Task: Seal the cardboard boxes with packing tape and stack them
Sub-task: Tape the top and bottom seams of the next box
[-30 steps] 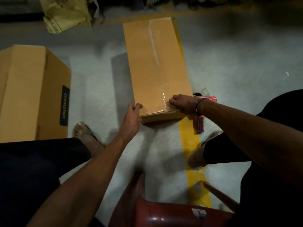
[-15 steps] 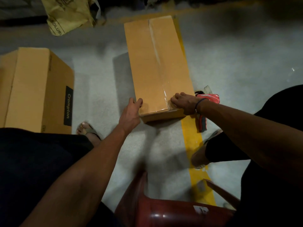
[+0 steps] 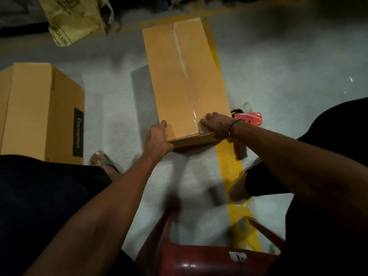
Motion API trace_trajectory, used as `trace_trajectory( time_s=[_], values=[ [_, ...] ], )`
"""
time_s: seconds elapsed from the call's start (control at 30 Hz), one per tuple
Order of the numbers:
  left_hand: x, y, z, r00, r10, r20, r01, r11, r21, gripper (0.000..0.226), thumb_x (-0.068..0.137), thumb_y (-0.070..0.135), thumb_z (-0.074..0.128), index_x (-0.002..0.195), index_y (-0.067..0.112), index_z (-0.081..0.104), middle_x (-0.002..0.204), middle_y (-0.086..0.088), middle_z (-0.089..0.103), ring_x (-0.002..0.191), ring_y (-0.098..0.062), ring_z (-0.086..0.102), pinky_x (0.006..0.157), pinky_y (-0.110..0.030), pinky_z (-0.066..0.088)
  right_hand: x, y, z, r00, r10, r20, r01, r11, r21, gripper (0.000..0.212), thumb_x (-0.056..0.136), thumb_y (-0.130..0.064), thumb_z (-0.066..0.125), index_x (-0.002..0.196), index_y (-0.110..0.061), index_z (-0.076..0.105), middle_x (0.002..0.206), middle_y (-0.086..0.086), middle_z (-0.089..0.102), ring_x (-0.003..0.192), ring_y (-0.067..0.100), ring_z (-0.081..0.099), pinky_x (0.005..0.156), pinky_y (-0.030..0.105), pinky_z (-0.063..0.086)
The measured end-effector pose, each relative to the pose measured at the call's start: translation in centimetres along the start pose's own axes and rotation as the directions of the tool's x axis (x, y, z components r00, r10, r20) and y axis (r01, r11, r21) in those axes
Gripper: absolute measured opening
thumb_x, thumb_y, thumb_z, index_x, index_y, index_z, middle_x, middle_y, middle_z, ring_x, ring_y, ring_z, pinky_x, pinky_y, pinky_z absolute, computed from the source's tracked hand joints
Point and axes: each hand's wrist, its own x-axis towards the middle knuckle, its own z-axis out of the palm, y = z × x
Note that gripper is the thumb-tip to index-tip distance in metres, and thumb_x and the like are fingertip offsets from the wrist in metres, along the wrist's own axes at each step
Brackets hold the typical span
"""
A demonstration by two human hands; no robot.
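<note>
A long brown cardboard box (image 3: 179,76) lies on the floor with clear tape (image 3: 185,70) running down its top seam. My left hand (image 3: 157,137) grips the near left corner, thumb on the top edge. My right hand (image 3: 216,124) rests with curled fingers on the near end of the tape, by the near right corner. A red tape dispenser (image 3: 249,118) lies on the floor just right of the box, behind my right wrist. A second, bigger box (image 3: 39,112) with a black "Crompton" label stands at the left.
A yellow sack (image 3: 75,18) lies at the back left. A yellow floor line (image 3: 231,168) runs under the long box toward me. A dark red plastic stool (image 3: 199,259) is below me, and my sandalled feet (image 3: 103,162) stand on either side.
Both hands have stayed at the near end of the long box. My left thumb has crept slightly up onto the corner. The view has shifted a little.
</note>
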Motion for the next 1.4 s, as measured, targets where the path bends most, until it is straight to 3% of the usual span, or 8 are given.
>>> trace_trajectory(
  time_s=[0.2, 0.37, 0.63, 0.73, 0.9, 1.0, 1.23, 1.4],
  values=[
    [-0.2, 0.5, 0.0, 0.999, 0.003, 0.049, -0.004, 1.0, 0.016, 0.08, 0.059, 0.034, 0.099, 0.116, 0.022, 0.045, 0.109, -0.008, 0.049, 0.09, -0.024, 0.055, 0.072, -0.038, 0.058, -0.5, -0.3, -0.4, 1.0, 0.011, 0.016, -0.011, 1.0, 0.02, 0.064, 0.084, -0.011, 0.069, 0.141, -0.012, 0.041, 0.135, 0.02, 0.046, 0.12, 0.037, 0.048, 0.093, 0.041, 0.046],
    [-0.5, 0.2, -0.1, 0.994, 0.099, 0.037, -0.103, 0.986, 0.133, 0.064, 0.073, 0.0, 0.082, 0.115, 0.022, 0.039, 0.103, -0.008, 0.045, 0.088, -0.033, 0.062, 0.063, -0.04, 0.051, -0.6, -0.5, -0.6, 0.999, 0.017, 0.033, -0.018, 0.999, 0.031, 0.065, 0.083, -0.011, 0.069, 0.142, -0.011, 0.04, 0.135, 0.021, 0.046, 0.12, 0.037, 0.047, 0.092, 0.041, 0.045],
    [-0.1, 1.7, 0.3, 0.998, -0.063, -0.002, 0.063, 0.992, 0.106, 0.088, 0.069, 0.05, 0.091, 0.13, 0.016, 0.037, 0.118, -0.014, 0.052, 0.103, -0.037, 0.062, 0.076, -0.04, 0.052, -0.6, -0.1, -0.6, 0.999, 0.032, 0.036, -0.038, 0.982, 0.183, 0.049, 0.079, -0.02, 0.075, 0.123, -0.015, 0.052, 0.123, 0.015, 0.052, 0.114, 0.034, 0.05, 0.085, 0.038, 0.045],
    [-0.1, 2.5, 0.6, 0.966, -0.254, -0.059, 0.251, 0.967, -0.041, 0.127, 0.047, 0.08, 0.087, 0.137, 0.014, 0.027, 0.13, -0.017, 0.051, 0.117, -0.04, 0.058, 0.087, -0.049, 0.056, -1.4, 0.6, 0.7, 0.952, 0.221, -0.213, -0.061, 0.815, 0.576, 0.029, 0.072, -0.032, 0.073, 0.094, -0.019, 0.06, 0.098, 0.006, 0.058, 0.093, 0.027, 0.057, 0.082, 0.04, 0.052],
    [1.6, 5.5, 1.7, 0.849, -0.52, 0.094, 0.509, 0.758, -0.407, 0.153, 0.044, 0.076, 0.091, 0.153, -0.001, 0.017, 0.154, -0.025, 0.039, 0.141, -0.04, 0.045, 0.109, -0.044, 0.046, -2.0, -1.1, 2.8, 0.503, 0.829, -0.243, -0.354, 0.454, 0.817, 0.119, 0.046, -0.085, 0.078, 0.137, -0.017, 0.043, 0.136, 0.016, 0.046, 0.128, 0.034, 0.044, 0.105, 0.045, 0.041],
    [2.0, 6.1, 2.2, 0.816, -0.571, 0.088, 0.549, 0.719, -0.426, 0.146, 0.049, 0.069, 0.094, 0.154, -0.001, 0.021, 0.152, -0.022, 0.046, 0.14, -0.039, 0.048, 0.107, -0.042, 0.047, -1.7, -1.8, 3.8, 0.578, 0.816, 0.003, -0.4, 0.281, 0.872, 0.144, 0.038, -0.086, 0.083, 0.148, -0.012, 0.029, 0.147, 0.017, 0.046, 0.136, 0.036, 0.046, 0.109, 0.048, 0.044],
    [1.4, 0.6, 2.2, 0.845, -0.511, 0.158, 0.47, 0.57, -0.674, 0.09, 0.065, 0.036, 0.099, 0.138, 0.011, 0.053, 0.132, -0.004, 0.064, 0.116, -0.023, 0.063, 0.098, -0.035, 0.053, -2.7, 1.0, 4.0, 0.651, 0.757, 0.05, -0.274, 0.173, 0.946, 0.1, 0.051, -0.049, 0.099, 0.131, -0.011, 0.052, 0.114, -0.001, 0.064, 0.106, 0.02, 0.06, 0.084, 0.032, 0.045],
    [3.1, 2.6, 0.4, 0.794, -0.592, 0.139, 0.521, 0.545, -0.657, 0.14, 0.047, 0.069, 0.094, 0.155, 0.006, 0.031, 0.15, -0.015, 0.051, 0.133, -0.035, 0.053, 0.106, -0.042, 0.05, -0.8, 1.1, 0.7, 0.603, 0.796, 0.048, -0.239, 0.123, 0.963, 0.123, 0.054, -0.05, 0.097, 0.152, -0.013, 0.033, 0.145, 0.012, 0.052, 0.131, 0.03, 0.051, 0.107, 0.039, 0.045]
  ],
)
